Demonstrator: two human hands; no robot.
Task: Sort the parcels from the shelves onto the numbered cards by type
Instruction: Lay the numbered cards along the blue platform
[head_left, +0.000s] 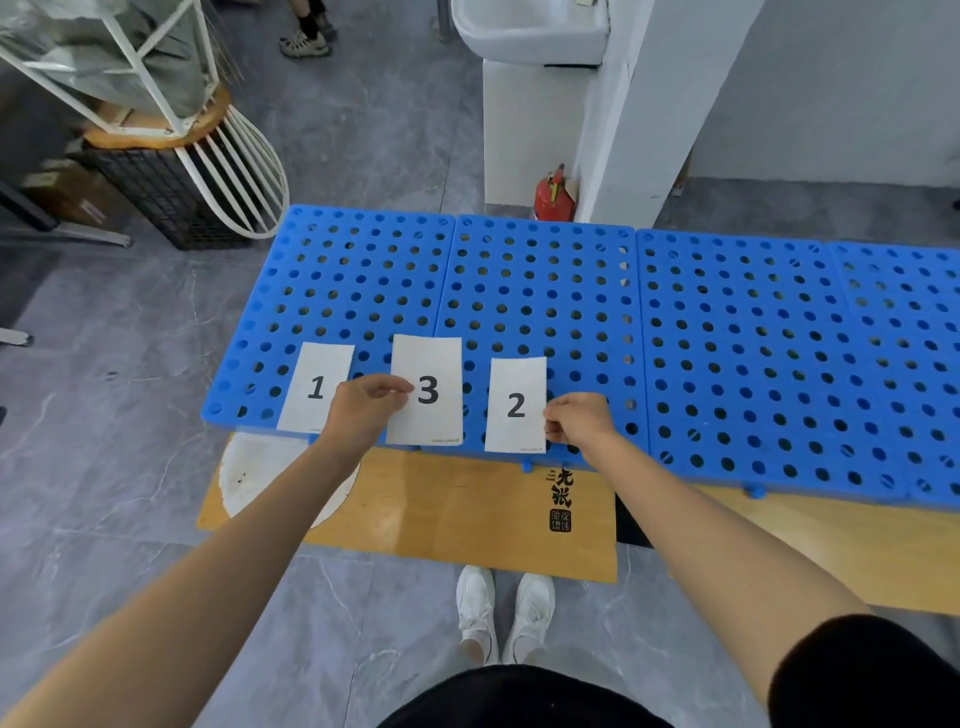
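Three white numbered cards lie along the near edge of a blue perforated platform (571, 291). Card 1 (314, 374) is at the left, card 3 (434, 364) in the middle, card 2 (514, 384) at the right. My left hand (363, 410) pinches the left edge of card 3 between thumb and fingers. My right hand (579, 418) pinches the right edge of card 2. No parcels or shelves are in view.
The platform rests on wooden boards (457, 514). A white wire-frame stand (208, 156) and a black mesh crate (166, 208) are at the back left. A red fire extinguisher (555, 195) stands by a white pillar (644, 104). Another person's foot (306, 44) shows at the top.
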